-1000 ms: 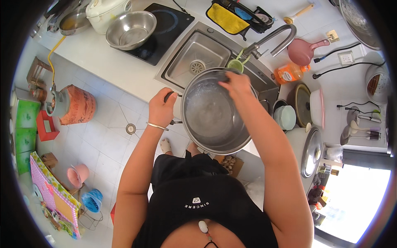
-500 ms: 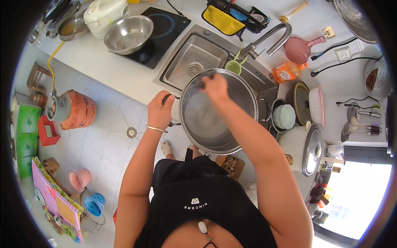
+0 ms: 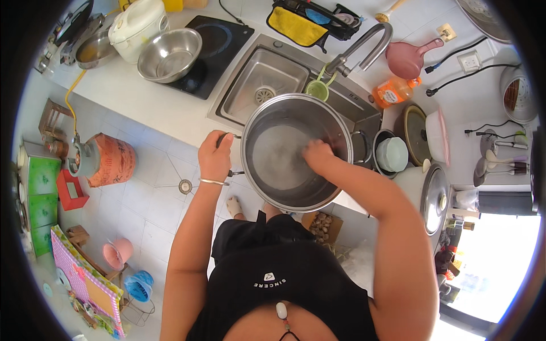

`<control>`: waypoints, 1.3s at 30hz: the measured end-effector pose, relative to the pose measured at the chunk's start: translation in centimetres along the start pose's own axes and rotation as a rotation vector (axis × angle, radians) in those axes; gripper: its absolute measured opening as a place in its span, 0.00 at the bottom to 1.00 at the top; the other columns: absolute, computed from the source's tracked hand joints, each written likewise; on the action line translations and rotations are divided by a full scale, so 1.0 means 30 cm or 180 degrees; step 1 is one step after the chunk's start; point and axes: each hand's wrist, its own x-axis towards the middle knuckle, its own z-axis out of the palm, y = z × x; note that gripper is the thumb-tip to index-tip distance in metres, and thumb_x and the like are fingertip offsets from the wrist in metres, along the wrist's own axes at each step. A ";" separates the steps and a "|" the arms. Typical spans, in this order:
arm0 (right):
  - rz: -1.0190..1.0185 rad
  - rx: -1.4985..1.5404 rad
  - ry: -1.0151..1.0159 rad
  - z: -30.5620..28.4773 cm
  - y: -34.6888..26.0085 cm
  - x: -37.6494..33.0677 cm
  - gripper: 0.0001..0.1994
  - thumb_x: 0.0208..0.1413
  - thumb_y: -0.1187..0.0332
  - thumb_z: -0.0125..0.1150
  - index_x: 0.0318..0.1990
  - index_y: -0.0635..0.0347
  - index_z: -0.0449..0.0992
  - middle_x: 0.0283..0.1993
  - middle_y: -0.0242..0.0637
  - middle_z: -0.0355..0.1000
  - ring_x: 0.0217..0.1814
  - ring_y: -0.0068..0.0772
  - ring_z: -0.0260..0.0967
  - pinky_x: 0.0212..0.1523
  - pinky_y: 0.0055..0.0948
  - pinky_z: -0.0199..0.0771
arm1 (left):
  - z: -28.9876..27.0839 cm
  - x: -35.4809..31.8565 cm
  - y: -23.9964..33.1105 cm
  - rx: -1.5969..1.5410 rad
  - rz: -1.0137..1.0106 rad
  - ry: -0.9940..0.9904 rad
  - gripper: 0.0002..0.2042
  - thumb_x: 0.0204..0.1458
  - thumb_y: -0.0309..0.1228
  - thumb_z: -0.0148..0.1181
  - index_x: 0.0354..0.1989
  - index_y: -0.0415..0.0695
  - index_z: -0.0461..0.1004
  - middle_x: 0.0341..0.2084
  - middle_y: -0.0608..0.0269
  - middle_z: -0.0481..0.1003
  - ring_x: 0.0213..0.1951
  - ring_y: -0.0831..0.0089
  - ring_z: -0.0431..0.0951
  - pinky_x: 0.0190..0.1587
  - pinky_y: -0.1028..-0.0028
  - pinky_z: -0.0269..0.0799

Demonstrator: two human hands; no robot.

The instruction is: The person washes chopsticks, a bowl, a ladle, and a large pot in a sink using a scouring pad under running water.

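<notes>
Pot scrubbing is what I see in hand: the fingers of my right hand (image 3: pixel 317 154) are bunched together and pressed to the inner wall of the large steel pot (image 3: pixel 296 150); whether they clasp a pad or cloth I cannot tell. Half a second ago that hand sat up at the far rim, and a second ago it was there too, so it has swept down to the right side of the basin, which I judge to be a circling scrub working round the inside. The left hand (image 3: pixel 215 161) has stayed put, fingers wrapped tight on the pot's left side handle, a thin bangle at the wrist, keeping the pot tilted toward me. The pot hangs at the front edge of the desk (image 3: pixel 148 96), partly over the sink (image 3: pixel 267 79) and below the curved tap (image 3: pixel 364 48). Outward from there, a small green cup (image 3: pixel 318 88) hangs by the tap, an orange bottle (image 3: pixel 392 91) stands to the right, and a steel bowl (image 3: pixel 169 54) rests on the black hob (image 3: pixel 219 40) to the left. 1 orange gas cylinder (image 3: pixel 105 159) stands on the tiled floor.
</notes>
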 end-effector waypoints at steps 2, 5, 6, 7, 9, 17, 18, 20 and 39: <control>0.0800 0.0311 0.0669 0.083 -0.064 0.155 0.15 0.52 0.67 0.52 0.48 0.55 0.73 0.50 0.48 0.67 0.53 0.47 0.66 0.42 0.40 0.74 | 0.010 0.005 -0.001 0.0021 -0.0013 -0.0090 0.08 0.53 0.31 0.57 0.30 0.38 0.70 0.14 0.69 0.64 0.13 0.82 0.61 0.14 0.78 0.57; 0.0462 0.0709 0.1729 0.081 -0.234 0.207 0.12 0.51 0.65 0.53 0.43 0.54 0.73 0.46 0.44 0.67 0.51 0.44 0.66 0.38 0.39 0.74 | 0.021 0.009 -0.005 -0.0006 -0.0010 -0.0132 0.08 0.54 0.32 0.57 0.30 0.38 0.70 0.13 0.70 0.64 0.12 0.83 0.60 0.14 0.78 0.57; -0.0302 0.0705 0.1867 0.040 -0.250 0.186 0.11 0.50 0.65 0.53 0.41 0.54 0.74 0.44 0.42 0.67 0.50 0.43 0.65 0.39 0.39 0.73 | 0.006 0.004 -0.006 -0.0018 -0.0003 -0.0089 0.08 0.54 0.32 0.56 0.30 0.38 0.70 0.13 0.70 0.64 0.12 0.83 0.60 0.14 0.78 0.57; -0.1038 0.0678 0.1985 -0.023 -0.250 0.147 0.10 0.49 0.65 0.53 0.39 0.53 0.74 0.42 0.40 0.67 0.49 0.42 0.65 0.39 0.40 0.72 | -0.003 0.001 -0.004 -0.0027 -0.0007 -0.0070 0.08 0.54 0.32 0.56 0.30 0.39 0.70 0.13 0.70 0.64 0.12 0.83 0.60 0.14 0.79 0.57; -0.1716 0.0430 0.2034 -0.056 -0.217 0.134 0.09 0.48 0.65 0.53 0.37 0.52 0.74 0.39 0.36 0.67 0.47 0.40 0.65 0.41 0.41 0.69 | 0.000 0.000 0.004 -0.0058 -0.0016 -0.0107 0.08 0.54 0.32 0.56 0.30 0.39 0.70 0.13 0.71 0.63 0.12 0.83 0.60 0.14 0.79 0.56; -0.2429 -0.0721 0.2866 -0.341 0.177 0.132 0.05 0.44 0.64 0.53 0.27 0.52 0.72 0.36 0.33 0.67 0.50 0.37 0.60 0.54 0.35 0.56 | 0.020 -0.005 0.021 -0.0101 -0.0037 -0.0078 0.08 0.55 0.31 0.56 0.30 0.38 0.70 0.11 0.73 0.60 0.11 0.85 0.56 0.13 0.80 0.53; -0.2324 -0.0760 0.2747 -0.340 0.225 0.092 0.05 0.44 0.65 0.53 0.28 0.52 0.72 0.36 0.33 0.67 0.49 0.36 0.60 0.52 0.34 0.57 | 0.018 -0.008 0.022 -0.0152 -0.0065 -0.0045 0.08 0.55 0.31 0.56 0.30 0.38 0.70 0.10 0.73 0.59 0.11 0.85 0.54 0.12 0.80 0.52; -0.1864 -0.0644 0.2351 -0.287 0.297 0.004 0.06 0.43 0.66 0.54 0.30 0.52 0.72 0.35 0.33 0.68 0.47 0.36 0.61 0.49 0.33 0.58 | 0.018 -0.009 0.022 -0.0183 -0.0073 -0.0031 0.08 0.55 0.31 0.56 0.30 0.38 0.71 0.11 0.73 0.60 0.11 0.85 0.55 0.13 0.80 0.53; 0.1213 0.2187 0.3158 -0.130 0.142 -0.469 0.19 0.33 0.69 0.64 0.39 0.62 0.76 0.60 0.49 0.60 0.66 0.53 0.51 0.64 0.46 0.50 | 0.051 -0.067 0.000 -0.0550 0.0039 0.0472 0.10 0.54 0.33 0.57 0.33 0.38 0.71 0.11 0.70 0.62 0.10 0.82 0.59 0.13 0.80 0.53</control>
